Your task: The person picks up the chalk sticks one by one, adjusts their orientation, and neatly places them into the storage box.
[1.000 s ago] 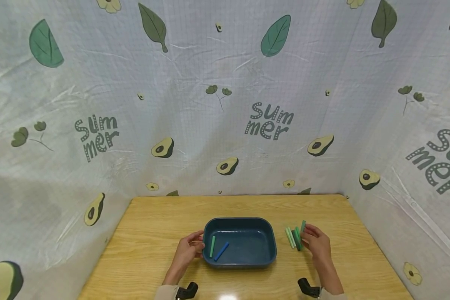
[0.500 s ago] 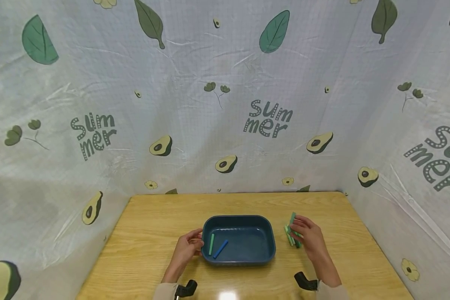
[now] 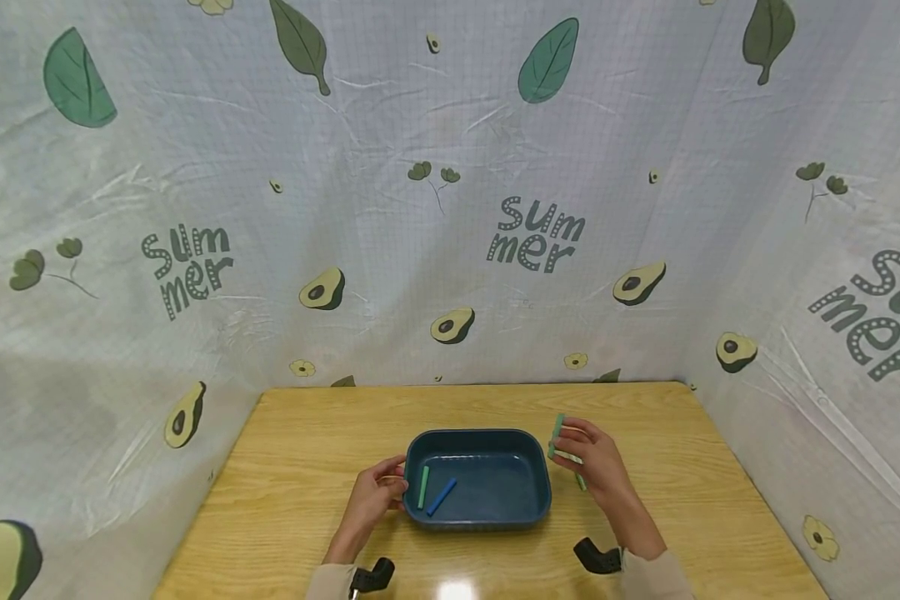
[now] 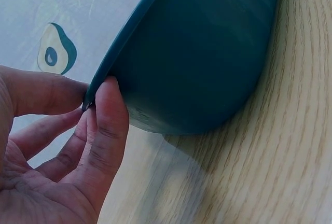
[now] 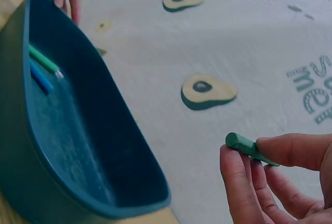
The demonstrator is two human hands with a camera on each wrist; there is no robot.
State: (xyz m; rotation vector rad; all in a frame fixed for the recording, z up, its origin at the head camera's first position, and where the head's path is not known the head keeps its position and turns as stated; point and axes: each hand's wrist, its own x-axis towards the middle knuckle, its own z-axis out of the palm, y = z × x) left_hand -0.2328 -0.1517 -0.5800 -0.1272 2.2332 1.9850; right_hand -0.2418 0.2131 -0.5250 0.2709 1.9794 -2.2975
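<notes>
Pinching a green cylindrical stick [image 5: 239,142] in the right hand [image 3: 598,458]; gripping a teal, round-cornered tub [image 3: 495,492] by its edge in the left hand [image 3: 373,496], on a yellow wood-grain counter [image 3: 285,492] below both, facing white avocado-printed sheeting [image 3: 382,233].

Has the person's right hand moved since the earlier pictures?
Yes: against the table, the right hand has moved left, closer to the dark blue tray.

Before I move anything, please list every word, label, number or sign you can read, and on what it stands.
"sum / mer": printed sheet, left part.
"sum / mer": sheet, middle.
"su / mer": sheet, right part; upper line cut by the picture edge.
A faint mark below the middle word: too small to read.
Tub and sticks: nothing I can read.
</notes>
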